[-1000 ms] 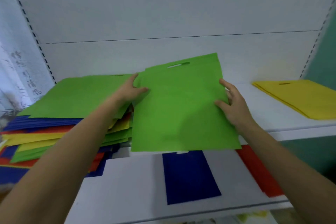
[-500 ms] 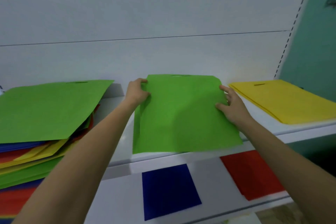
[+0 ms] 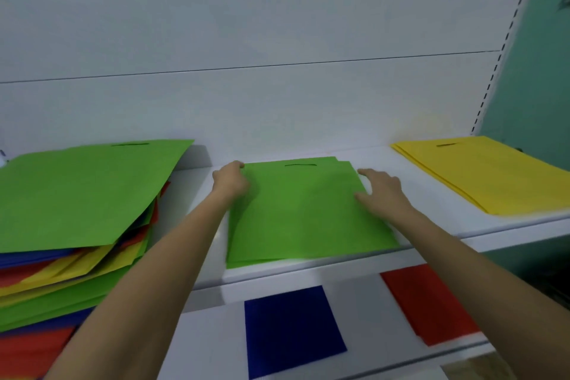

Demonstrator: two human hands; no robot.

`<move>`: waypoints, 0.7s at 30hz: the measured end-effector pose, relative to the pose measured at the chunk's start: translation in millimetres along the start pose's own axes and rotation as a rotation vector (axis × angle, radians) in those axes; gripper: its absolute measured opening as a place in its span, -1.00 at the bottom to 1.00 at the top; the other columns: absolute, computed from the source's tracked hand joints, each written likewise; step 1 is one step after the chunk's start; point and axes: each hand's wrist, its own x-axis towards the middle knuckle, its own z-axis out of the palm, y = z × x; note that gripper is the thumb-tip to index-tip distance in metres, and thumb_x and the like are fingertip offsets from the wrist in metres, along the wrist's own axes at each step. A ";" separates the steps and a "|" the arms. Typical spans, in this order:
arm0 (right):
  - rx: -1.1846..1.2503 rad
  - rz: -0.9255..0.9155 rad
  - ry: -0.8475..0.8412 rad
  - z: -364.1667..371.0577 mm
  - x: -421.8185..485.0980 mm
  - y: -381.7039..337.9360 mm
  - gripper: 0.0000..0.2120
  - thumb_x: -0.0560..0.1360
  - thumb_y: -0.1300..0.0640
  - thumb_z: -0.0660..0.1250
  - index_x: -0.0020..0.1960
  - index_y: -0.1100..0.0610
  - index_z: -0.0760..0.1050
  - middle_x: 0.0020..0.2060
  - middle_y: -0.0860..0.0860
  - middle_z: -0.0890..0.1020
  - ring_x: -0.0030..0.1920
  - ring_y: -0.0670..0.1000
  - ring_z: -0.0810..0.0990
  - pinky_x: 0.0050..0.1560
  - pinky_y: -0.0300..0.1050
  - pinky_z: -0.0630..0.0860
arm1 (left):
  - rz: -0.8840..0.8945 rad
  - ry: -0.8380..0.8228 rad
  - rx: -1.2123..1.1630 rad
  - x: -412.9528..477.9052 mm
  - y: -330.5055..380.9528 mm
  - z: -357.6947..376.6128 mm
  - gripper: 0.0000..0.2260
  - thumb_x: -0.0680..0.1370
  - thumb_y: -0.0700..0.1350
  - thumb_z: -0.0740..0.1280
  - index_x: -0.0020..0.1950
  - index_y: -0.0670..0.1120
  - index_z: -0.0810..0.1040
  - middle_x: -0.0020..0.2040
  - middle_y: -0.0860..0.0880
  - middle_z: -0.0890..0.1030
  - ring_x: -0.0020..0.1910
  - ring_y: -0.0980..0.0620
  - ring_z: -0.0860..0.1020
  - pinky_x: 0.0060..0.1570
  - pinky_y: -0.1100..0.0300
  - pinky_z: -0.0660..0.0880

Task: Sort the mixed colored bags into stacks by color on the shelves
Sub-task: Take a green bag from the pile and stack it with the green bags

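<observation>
Left hand [image 3: 229,182] curls its fingers round the left edge of the green bags [image 3: 308,216] near their back corner; right hand [image 3: 382,191] rests on their right edge, fingers spread. Nearest, on the lower shelf [image 3: 361,311], lie a blue bag [image 3: 293,330] and a red bag [image 3: 428,302]. At the left sits the mixed pile [image 3: 71,256], green on top. The green bags reach the upper shelf's [image 3: 425,188] front edge. Yellow bags [image 3: 481,173] lie at its right end.

Upper shelf [image 3: 431,188] with green stack [image 3: 308,219], yellow stack [image 3: 481,176]
</observation>
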 end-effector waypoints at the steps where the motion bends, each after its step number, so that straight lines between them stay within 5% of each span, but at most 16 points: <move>1: 0.029 -0.040 0.070 -2.8 -1.7 -2.3 -0.50 0.51 0.12 0.25 0.43 0.10 0.24 0.36 0.15 0.37 0.36 0.19 0.28 0.30 -0.03 0.22 | 0.033 0.033 -0.022 -5.6 2.7 -9.0 -0.55 0.52 -0.27 0.25 0.41 -0.16 0.30 0.39 -0.16 0.38 0.36 -0.14 0.36 0.33 0.16 0.23; 5: 0.277 -0.256 0.248 -7.2 -25.0 -44.2 -0.59 0.51 0.21 0.25 0.35 0.14 0.37 0.24 0.18 0.49 0.23 0.21 0.42 0.25 0.03 0.34 | 0.255 0.219 -0.067 -45.7 6.0 -55.0 -0.57 0.55 -0.22 0.24 0.42 -0.19 0.29 0.41 -0.13 0.36 0.38 -0.10 0.33 0.33 0.17 0.20; 10: 0.321 -0.600 0.185 13.7 -70.5 -123.9 -0.61 0.53 0.18 0.22 0.35 0.15 0.38 0.23 0.12 0.51 0.23 0.14 0.42 0.28 -0.06 0.29 | 0.423 0.354 0.076 -87.7 -36.9 -114.4 -0.59 0.55 -0.21 0.23 0.41 -0.17 0.32 0.39 -0.13 0.38 0.38 -0.10 0.32 0.35 0.17 0.16; 17: 0.278 -0.777 0.087 44.4 -96.8 -229.6 -0.63 0.56 0.17 0.17 0.37 0.09 0.36 0.24 0.06 0.49 0.22 0.08 0.39 0.22 -0.19 0.23 | 0.278 0.413 0.226 -96.9 -144.5 -201.6 -0.59 0.59 -0.09 0.19 0.44 -0.11 0.28 0.40 -0.13 0.37 0.39 -0.14 0.28 0.37 0.01 0.21; 21: 0.322 -0.664 0.031 60.3 -96.8 -274.8 -0.61 0.57 0.16 0.18 0.39 0.12 0.33 0.30 0.07 0.46 0.29 0.07 0.39 0.26 -0.19 0.25 | 0.191 0.362 0.255 -93.1 -214.2 -232.4 -0.58 0.59 -0.08 0.20 0.44 -0.12 0.28 0.39 -0.18 0.37 0.37 -0.18 0.30 0.36 -0.01 0.21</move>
